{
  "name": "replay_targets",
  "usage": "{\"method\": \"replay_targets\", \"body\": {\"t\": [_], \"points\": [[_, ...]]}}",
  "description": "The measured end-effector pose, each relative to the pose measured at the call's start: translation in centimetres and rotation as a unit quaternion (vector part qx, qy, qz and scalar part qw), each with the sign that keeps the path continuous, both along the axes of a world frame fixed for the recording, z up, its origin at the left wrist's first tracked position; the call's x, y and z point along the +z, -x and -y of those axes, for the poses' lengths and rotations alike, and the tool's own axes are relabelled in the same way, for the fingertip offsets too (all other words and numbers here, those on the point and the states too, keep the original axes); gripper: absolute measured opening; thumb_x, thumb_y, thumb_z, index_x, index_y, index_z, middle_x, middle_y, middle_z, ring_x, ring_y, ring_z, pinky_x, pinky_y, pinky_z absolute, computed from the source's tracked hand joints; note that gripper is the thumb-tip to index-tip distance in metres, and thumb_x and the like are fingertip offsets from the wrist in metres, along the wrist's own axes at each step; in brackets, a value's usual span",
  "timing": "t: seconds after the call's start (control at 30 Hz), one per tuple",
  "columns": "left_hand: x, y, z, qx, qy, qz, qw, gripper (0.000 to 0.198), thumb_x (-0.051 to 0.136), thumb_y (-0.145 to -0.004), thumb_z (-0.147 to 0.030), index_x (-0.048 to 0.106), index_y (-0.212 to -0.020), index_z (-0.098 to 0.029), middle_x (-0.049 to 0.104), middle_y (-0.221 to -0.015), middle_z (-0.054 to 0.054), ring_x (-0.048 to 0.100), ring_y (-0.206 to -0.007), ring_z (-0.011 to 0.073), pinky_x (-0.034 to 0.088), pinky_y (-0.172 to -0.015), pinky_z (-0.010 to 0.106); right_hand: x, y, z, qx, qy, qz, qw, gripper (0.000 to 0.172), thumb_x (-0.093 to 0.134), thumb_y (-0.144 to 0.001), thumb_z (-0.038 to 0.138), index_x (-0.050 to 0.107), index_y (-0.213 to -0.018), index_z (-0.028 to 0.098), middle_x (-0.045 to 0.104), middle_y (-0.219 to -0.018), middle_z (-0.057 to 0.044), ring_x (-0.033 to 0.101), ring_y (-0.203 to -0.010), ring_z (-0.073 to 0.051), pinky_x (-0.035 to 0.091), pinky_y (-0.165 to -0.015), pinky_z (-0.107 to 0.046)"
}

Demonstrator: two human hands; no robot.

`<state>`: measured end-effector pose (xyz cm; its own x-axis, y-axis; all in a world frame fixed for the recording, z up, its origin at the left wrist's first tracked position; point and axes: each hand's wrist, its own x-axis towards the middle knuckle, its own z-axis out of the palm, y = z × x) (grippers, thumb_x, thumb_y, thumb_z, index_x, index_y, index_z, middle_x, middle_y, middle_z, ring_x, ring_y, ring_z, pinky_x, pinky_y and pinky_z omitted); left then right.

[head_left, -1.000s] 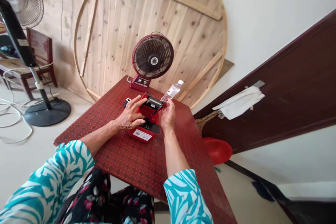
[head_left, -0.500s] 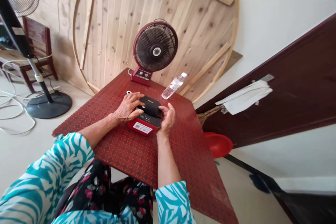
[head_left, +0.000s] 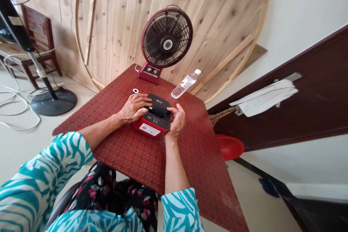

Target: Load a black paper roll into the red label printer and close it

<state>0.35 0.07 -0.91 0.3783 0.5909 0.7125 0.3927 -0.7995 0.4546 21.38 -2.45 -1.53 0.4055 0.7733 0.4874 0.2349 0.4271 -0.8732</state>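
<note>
On the red-patterned surface [head_left: 127, 152], a boxy red-and-black device [head_left: 157, 120] is touched by left hand [head_left: 133, 108] and right hand [head_left: 176, 121]. Both grips are half-open.

Black lid [head_left: 160, 99] lowered, red device [head_left: 152, 120] now closed, inside covered

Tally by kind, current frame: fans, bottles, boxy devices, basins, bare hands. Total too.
Fans: 2 (table fan, floor fan)
Bottles: 1 (clear bottle)
Boxy devices: 1 (red-and-black device)
Basins: 1 (red basin, partly hidden by the table)
Bare hands: 2 (left hand, right hand)
Total: 7
</note>
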Motion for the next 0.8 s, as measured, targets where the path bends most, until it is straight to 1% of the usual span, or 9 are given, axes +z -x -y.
{"method": "replay_targets", "body": {"t": [0.1, 0.2, 0.27, 0.37, 0.43, 0.5, 0.57, 0.67, 0.8], "points": [[0.5, 0.4, -0.2, 0.018, 0.023, 0.059, 0.998, 0.052, 0.030, -0.102, -0.048, 0.069, -0.115, -0.017, 0.070, -0.119, 0.013, 0.059, -0.117, 0.0249, 0.040, -0.106, 0.043, 0.1, 0.1, 0.2, 0.000, -0.024, 0.021, 0.999, 0.043, 0.035, -0.097, 0.044, 0.061, -0.120, 0.018, 0.070, -0.103, -0.007, 0.065, -0.099, -0.017, 0.049, -0.101, -0.038], [1.1, 0.8, -0.3, 0.045, 0.102, 0.125, 0.986, 0.041, 0.042, -0.098, -0.044, 0.068, -0.111, -0.016, 0.071, -0.104, 0.009, 0.062, -0.095, 0.0195, 0.048, -0.088, 0.034, 0.2, 0.4, 0.2, -0.003, -0.021, -0.013, 1.000, 0.043, 0.038, -0.096, 0.044, 0.060, -0.121, 0.017, 0.071, -0.105, -0.009, 0.066, -0.103, -0.018, 0.049, -0.102, -0.039], [1.3, 0.8, -0.3, 0.033, 0.175, 0.147, 0.973, 0.037, 0.050, -0.093, -0.043, 0.067, -0.109, -0.014, 0.068, -0.091, 0.005, 0.060, -0.079, 0.0151, 0.048, -0.073, 0.027, 0.2, 0.7, 0.0, -0.009, -0.019, -0.054, 0.998, 0.044, 0.042, -0.094, 0.047, 0.060, -0.120, 0.017, 0.070, -0.111, -0.010, 0.066, -0.108, -0.019, 0.049, -0.104, -0.040], [1.3, 0.6, -0.3, -0.030, 0.260, 0.148, 0.954, 0.037, 0.056, -0.089, -0.043, 0.064, -0.110, -0.014, 0.056, -0.069, -0.003, 0.049, -0.061, 0.0105, 0.039, -0.058, 0.021, -0.1, 0.9, -0.2, -0.014, -0.015, -0.104, 0.994, 0.046, 0.046, -0.090, 0.050, 0.061, -0.118, 0.017, 0.067, -0.122, -0.012, 0.064, -0.116, -0.020, 0.047, -0.108, -0.042], [1.4, 0.5, -0.3, -0.073, 0.288, 0.148, 0.943, 0.039, 0.059, -0.086, -0.041, 0.062, -0.114, -0.013, 0.046, -0.060, -0.007, 0.041, -0.054, 0.0090, 0.033, -0.053, 0.020, -0.3, 1.0, -0.2, -0.013, -0.003, -0.108, 0.994, 0.048, 0.045, -0.089, 0.052, 0.061, -0.118, 0.017, 0.065, -0.127, -0.012, 0.062, -0.120, -0.021, 0.047, -0.110, -0.042], [1.8, 0.6, -0.1, -0.102, 0.310, 0.143, 0.934, 0.042, 0.062, -0.085, -0.037, 0.059, -0.119, -0.013, 0.041, -0.057, -0.009, 0.037, -0.051, 0.0083, 0.030, -0.051, 0.020, -0.4, 1.1, -0.2, -0.021, 0.017, -0.088, 0.996, 0.049, 0.044, -0.090, 0.052, 0.062, -0.118, 0.017, 0.064, -0.129, -0.012, 0.059, -0.125, -0.022, 0.046, -0.110, -0.043], [2.5, 0.7, 0.1, -0.114, 0.332, 0.128, 0.927, 0.044, 0.063, -0.083, -0.032, 0.057, -0.123, -0.014, 0.041, -0.056, -0.009, 0.036, -0.049, 0.0079, 0.029, -0.050, 0.021, -0.5, 1.1, -0.1, -0.034, 0.033, -0.063, 0.997, 0.050, 0.042, -0.090, 0.053, 0.063, -0.117, 0.017, 0.064, -0.130, -0.012, 0.056, -0.128, -0.022, 0.045, -0.111, -0.044], [3.6, 1.0, 0.6, -0.122, 0.368, 0.103, 0.916, 0.050, 0.065, -0.080, -0.026, 0.055, -0.128, -0.013, 0.043, -0.054, -0.010, 0.037, -0.046, 0.0071, 0.028, -0.048, 0.020, -0.5, 1.1, 0.0, -0.041, 0.038, -0.047, 0.997, 0.052, 0.039, -0.090, 0.053, 0.063, -0.118, 0.016, 0.064, -0.129, -0.013, 0.056, -0.126, -0.023, 0.046, -0.109, -0.044], [4.5, 1.3, 1.0, -0.140, 0.437, 0.100, 0.883, 0.060, 0.069, -0.079, -0.026, 0.052, -0.135, -0.011, 0.047, -0.053, -0.009, 0.042, -0.044, 0.0079, 0.029, -0.045, 0.020, -0.7, 1.0, -0.1, -0.045, 0.039, -0.037, 0.998, 0.052, 0.038, -0.091, 0.052, 0.063, -0.118, 0.017, 0.064, -0.130, -0.012, 0.056, -0.126, -0.022, 0.046, -0.109, -0.043]]}}
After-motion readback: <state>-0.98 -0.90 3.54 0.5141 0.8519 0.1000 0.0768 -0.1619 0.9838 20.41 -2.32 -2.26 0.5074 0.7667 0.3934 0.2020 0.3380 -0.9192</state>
